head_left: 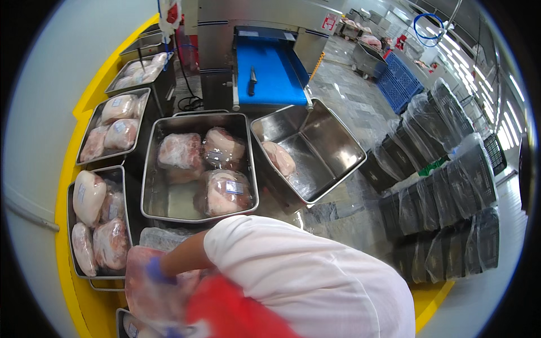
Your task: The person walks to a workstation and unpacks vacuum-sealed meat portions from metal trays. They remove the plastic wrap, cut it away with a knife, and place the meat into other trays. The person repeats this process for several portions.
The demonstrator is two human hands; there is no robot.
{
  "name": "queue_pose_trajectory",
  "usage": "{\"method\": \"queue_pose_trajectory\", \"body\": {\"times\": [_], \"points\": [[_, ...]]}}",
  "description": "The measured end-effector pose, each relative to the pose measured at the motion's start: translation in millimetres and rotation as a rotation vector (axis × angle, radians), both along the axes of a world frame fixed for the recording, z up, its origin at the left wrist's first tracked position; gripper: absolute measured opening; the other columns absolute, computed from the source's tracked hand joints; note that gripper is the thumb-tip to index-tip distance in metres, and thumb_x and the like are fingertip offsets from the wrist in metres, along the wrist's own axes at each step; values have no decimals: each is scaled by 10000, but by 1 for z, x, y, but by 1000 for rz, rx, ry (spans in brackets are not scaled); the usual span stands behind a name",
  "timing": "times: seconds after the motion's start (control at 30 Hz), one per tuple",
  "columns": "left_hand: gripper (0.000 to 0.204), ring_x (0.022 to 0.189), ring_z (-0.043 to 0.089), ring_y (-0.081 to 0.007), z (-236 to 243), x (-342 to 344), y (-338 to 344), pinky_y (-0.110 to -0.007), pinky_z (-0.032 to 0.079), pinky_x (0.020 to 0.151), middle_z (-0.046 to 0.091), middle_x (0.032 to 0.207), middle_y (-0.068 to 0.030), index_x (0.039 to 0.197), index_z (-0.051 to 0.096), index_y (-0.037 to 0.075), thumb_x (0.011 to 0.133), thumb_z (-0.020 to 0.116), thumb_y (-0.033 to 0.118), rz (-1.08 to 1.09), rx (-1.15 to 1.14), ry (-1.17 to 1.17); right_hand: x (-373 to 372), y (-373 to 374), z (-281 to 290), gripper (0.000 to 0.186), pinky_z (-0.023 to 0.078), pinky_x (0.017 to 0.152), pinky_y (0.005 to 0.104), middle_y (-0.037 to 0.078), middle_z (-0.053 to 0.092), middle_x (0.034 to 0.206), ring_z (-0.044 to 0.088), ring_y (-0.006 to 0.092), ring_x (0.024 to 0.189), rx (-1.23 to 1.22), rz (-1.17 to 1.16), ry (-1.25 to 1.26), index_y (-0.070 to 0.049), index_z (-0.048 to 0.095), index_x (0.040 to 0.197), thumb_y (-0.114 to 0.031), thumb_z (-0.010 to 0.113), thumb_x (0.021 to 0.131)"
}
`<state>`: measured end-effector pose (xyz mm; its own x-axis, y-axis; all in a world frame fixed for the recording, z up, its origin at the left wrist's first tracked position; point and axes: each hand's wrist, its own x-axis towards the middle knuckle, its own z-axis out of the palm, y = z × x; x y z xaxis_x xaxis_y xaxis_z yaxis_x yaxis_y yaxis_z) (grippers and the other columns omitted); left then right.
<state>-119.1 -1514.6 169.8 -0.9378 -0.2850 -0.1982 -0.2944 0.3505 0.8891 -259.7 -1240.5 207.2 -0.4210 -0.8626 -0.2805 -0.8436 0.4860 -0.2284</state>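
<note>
Head view: R hand [155, 271], blue-gloved, on bagged meat slab [139, 284], low L, near large steel tub [198, 217]. R fingers blurred; spread & grip can't be told. L hand [173, 333] prob. the bluish blur at lower edge; finger state likewise can't be told. R arm [189, 253] crosses over, prob. bc slab lies to wearer's L. Tub deep-walled, prob. to contain its 3 bagged pcs [228, 194]. Knife [252, 82] laid flat on blue belt [276, 84], likely for easy reach.
</note>
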Motion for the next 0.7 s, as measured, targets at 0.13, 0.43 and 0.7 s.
{"method": "queue_pose_trajectory", "body": {"times": [0.13, 0.43, 0.7], "points": [[281, 908, 525, -215, 4, -35, 32, -327, 438, 819, 578, 1062, -95, 1060, 565, 14, 1016, 564, 292, -67, -13, -31, 13, 41, -28, 853, 345, 1143, 577, 56, 341, 1618, 264, 372, 1503, -151, 52, -66, -427, 508, 1451, -516, 844, 672], [320, 1030, 520, -238, 5, -60, 57, -352, 425, 910, 551, 1191, -119, 1186, 526, 4, 1011, 556, 270, -118, -42, -73, 15, 43, -52, 935, 241, 1187, 650, 39, 248, 1661, 127, 384, 1547, -194, 43, -104, -446, 447, 1498, -563, 837, 655], [392, 1139, 515, -259, 9, -52, 36, -373, 414, 991, 527, 1305, -141, 1298, 491, -6, 1007, 550, 251, -115, -41, -48, -1, 30, -62, 948, 231, 1196, 642, 34, 209, 1677, 106, 389, 1551, -155, 87, -151, -440, 420, 1515, -607, 808, 666]]}}
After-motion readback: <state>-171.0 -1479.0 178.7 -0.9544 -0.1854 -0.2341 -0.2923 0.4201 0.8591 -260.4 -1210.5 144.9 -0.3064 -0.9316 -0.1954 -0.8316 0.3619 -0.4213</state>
